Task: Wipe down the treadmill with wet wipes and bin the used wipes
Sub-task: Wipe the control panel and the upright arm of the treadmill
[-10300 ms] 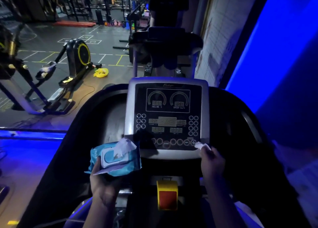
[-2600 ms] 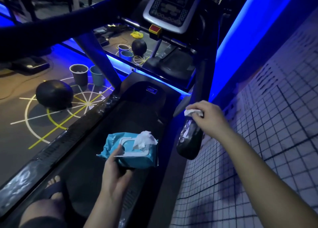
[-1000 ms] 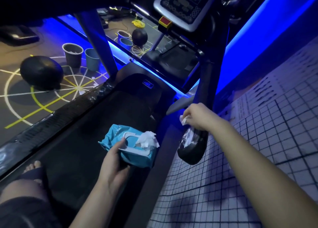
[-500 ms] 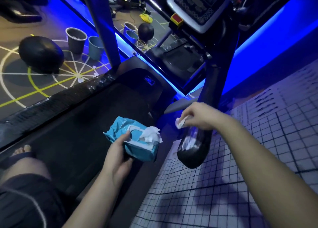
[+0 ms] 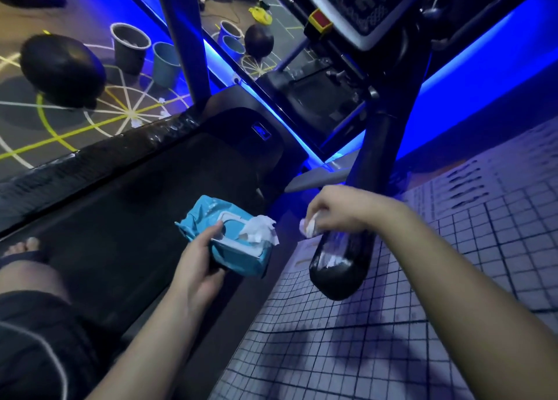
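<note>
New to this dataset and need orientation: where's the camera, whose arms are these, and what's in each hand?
There is no robot here. One wide-angle camera sits on a person's head and looks down at their own bare arms. They are on a treadmill: the dark belt runs under them and the console is at top right. The left hand grips a blue wipes pack with a fresh wipe poking out. The right hand holds a crumpled wipe at the black handrail end. A grey bin and a bluish bin stand on the gym floor to the left.

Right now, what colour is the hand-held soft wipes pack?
Light blue soft pack, white flip lid; head view.
</note>
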`<state>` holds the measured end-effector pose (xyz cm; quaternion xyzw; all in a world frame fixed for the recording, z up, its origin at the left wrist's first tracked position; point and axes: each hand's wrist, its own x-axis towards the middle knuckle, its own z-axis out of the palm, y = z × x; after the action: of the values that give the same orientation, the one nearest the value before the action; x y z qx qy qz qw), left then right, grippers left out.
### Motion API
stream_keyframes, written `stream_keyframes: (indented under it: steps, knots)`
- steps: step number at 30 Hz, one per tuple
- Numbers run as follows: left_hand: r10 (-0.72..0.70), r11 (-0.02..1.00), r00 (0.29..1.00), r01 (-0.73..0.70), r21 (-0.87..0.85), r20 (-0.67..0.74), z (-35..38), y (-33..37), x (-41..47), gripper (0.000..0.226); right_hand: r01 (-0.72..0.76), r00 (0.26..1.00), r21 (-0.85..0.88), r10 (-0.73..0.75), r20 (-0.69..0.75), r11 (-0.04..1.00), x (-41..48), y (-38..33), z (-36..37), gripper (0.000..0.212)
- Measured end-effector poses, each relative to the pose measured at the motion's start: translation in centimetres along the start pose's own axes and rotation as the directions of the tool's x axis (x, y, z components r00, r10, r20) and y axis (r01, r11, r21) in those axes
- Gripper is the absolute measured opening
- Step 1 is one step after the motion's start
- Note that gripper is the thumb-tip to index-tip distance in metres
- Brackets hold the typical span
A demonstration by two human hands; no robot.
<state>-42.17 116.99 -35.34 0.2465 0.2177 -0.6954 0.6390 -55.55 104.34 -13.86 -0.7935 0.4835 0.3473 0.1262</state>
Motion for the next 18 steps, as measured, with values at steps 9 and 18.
stream_keyframes:
  steps: [9, 18]
  knots:
    - [0.029, 0.997, 1.000, -0.029, 0.069, -0.007, -0.3, 0.9, 0.2, 0.039, 0.039, 0.979, -0.066, -0.025, 0.202, 0.997, -1.0, 0.1, 2.9, 0.009]
    - [-0.015, 0.990, 1.000, 0.011, 0.142, 0.025, -0.2, -0.1, -0.3, 0.040, -0.216, 0.875, 0.198, 0.279, -0.395, 0.956, -2.0, 8.0, 1.9, 0.023]
